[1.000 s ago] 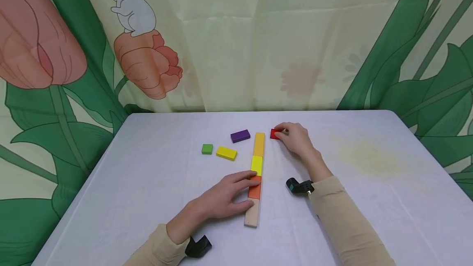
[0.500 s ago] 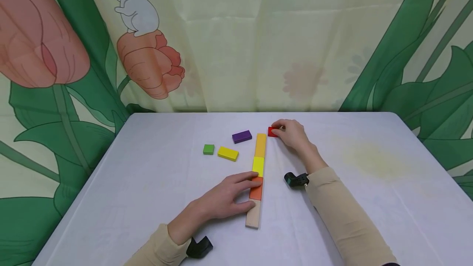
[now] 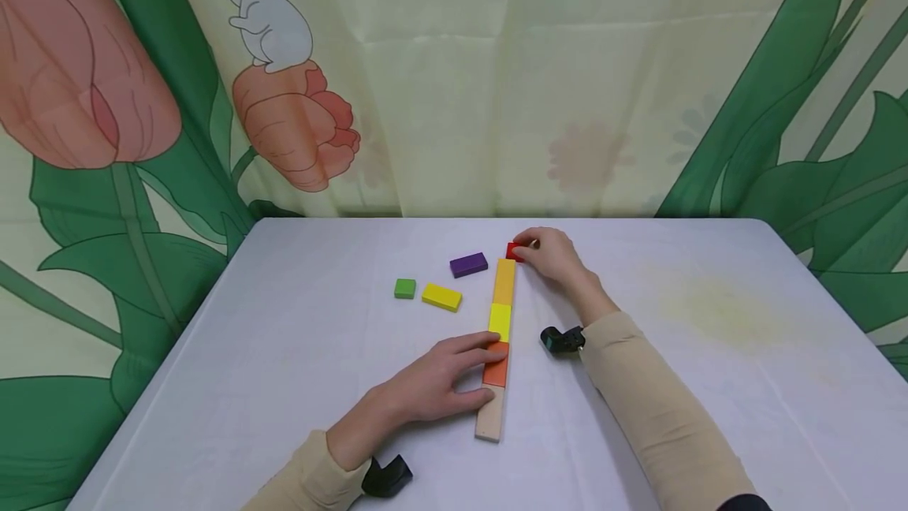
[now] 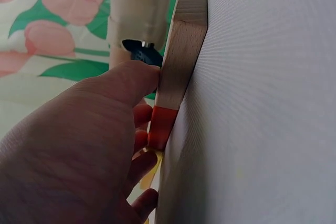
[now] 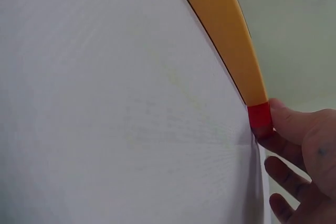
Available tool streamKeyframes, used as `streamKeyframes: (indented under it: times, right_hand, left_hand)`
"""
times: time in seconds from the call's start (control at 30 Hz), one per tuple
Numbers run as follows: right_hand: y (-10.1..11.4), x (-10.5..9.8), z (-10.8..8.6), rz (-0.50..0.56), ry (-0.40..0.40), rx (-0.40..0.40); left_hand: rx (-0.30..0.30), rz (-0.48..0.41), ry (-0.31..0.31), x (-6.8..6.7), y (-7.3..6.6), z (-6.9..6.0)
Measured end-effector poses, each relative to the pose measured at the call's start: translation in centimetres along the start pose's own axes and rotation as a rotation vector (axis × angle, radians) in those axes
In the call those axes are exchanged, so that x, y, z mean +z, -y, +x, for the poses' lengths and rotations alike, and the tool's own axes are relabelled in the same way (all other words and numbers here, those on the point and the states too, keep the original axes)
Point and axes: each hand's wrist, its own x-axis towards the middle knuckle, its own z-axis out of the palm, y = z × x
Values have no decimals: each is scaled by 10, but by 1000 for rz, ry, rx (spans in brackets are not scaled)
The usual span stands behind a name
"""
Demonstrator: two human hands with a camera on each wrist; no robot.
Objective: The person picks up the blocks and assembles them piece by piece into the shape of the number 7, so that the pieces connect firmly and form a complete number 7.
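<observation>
My right hand (image 3: 556,259) pinches a small red block (image 3: 514,251) between thumb and finger at the far end of a row of blocks. In the right wrist view the red block appears to meet the end of the light-orange block (image 5: 231,40). Toward me the row runs on through a yellow block (image 3: 500,322), an orange-red block (image 3: 495,373) and a plain wood block (image 3: 489,416). Across the row's near half lies my left hand (image 3: 440,381), fingers fairly straight, fingertips on the orange-red block and thumb on the wood one.
Left of the row lie a purple block (image 3: 469,265), a second yellow block (image 3: 442,297) and a green block (image 3: 405,289). They rest on a white-covered table (image 3: 284,353). A printed curtain (image 3: 454,101) hangs behind its far edge.
My right hand has slid the red block leftward, from right of the row to its far end. The left hand stays in place on the row; the head view has shifted slightly.
</observation>
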Motion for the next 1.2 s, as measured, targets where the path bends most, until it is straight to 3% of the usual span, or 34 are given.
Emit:
streamKeyframes:
  times: [1.2]
  right_hand:
    - [10,2,0,-20,37,-31]
  left_hand:
    - [-16,42,-2,1,0,1]
